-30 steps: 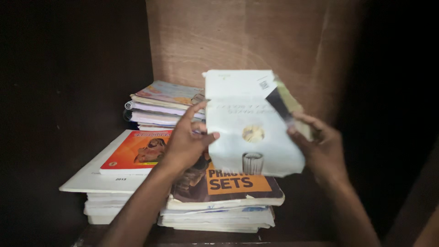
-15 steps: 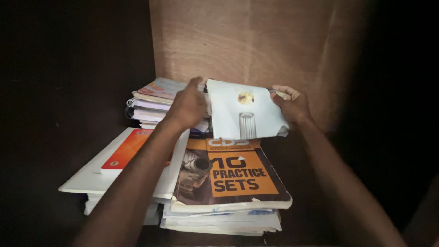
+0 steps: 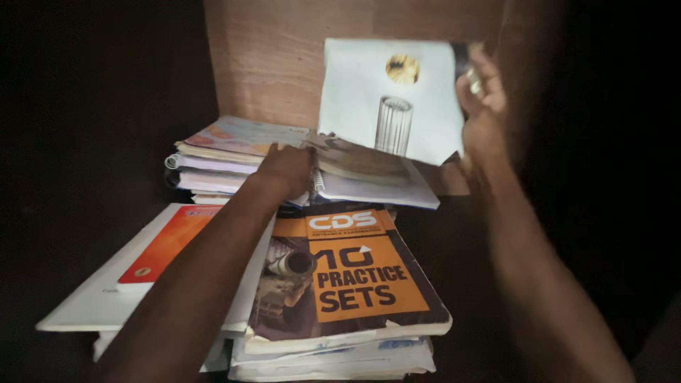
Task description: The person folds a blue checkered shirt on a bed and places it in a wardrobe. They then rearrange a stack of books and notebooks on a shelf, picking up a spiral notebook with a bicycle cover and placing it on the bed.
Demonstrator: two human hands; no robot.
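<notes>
Gripping a pale booklet (image 3: 386,99) upright against the shelf's back wall (image 3: 262,64), the right hand (image 3: 482,106) has it lifted but not placed, while the left hand (image 3: 287,170) presses flat, unclenched, on the rear stack (image 3: 234,152).

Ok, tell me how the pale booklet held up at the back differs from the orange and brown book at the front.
The pale booklet stands upright against the wooden back panel, pinched at its edge by the right hand; the orange book lies flat on top of a stack, untouched. The pale booklet looks thin and floppy, while the orange book is thick with worn edges. The booklet's cover is mostly plain; the book's is bold orange and brown. Both are soft-covered.
</notes>
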